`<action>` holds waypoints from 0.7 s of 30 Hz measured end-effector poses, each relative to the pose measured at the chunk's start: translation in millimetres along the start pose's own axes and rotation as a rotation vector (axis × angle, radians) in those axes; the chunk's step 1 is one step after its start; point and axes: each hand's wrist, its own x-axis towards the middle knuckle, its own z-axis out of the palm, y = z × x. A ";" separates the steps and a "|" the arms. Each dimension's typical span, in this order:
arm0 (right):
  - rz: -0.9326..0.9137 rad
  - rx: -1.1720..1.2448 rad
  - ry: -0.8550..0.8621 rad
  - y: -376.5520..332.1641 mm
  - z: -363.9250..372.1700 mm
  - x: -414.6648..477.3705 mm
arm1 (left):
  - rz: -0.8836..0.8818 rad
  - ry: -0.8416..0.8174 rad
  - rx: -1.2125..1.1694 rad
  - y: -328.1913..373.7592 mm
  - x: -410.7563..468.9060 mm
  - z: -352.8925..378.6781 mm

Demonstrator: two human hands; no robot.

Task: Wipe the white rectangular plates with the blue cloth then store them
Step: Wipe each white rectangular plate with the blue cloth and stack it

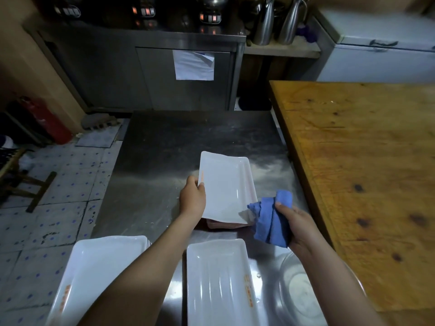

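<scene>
My left hand (192, 199) grips the white plate (227, 188) by its edge, tilted above the steel surface (160, 142). My right hand (300, 225) clutches the blue cloth (273, 222) (bunched) just beside it. Wiping step, I judge; next, the cloth must meet the plate.

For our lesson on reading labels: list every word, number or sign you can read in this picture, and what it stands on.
Nothing here is legible.
Orange print on the held plate: too blurred to read.
Orange print on the near left plate: too blurred.
Orange print on the near middle plate: too blurred.
Paper sheet on the cabinet door: no writing shows.
Lit panels at the back: too small.
</scene>
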 end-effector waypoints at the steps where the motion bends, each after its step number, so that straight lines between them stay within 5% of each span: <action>1: -0.002 0.009 0.002 -0.5 -1.4 -1.2 | -0.008 -0.008 -0.012 0.2 -0.6 -0.4; 14: -0.044 0.077 -0.131 -10.3 -32.3 -40.3 | -0.104 -0.004 -0.291 2.5 -50.2 -10.3; 21: -0.125 0.090 -0.352 -31.2 -33.1 -71.9 | -0.224 -0.167 -0.619 13.9 -116.6 -15.0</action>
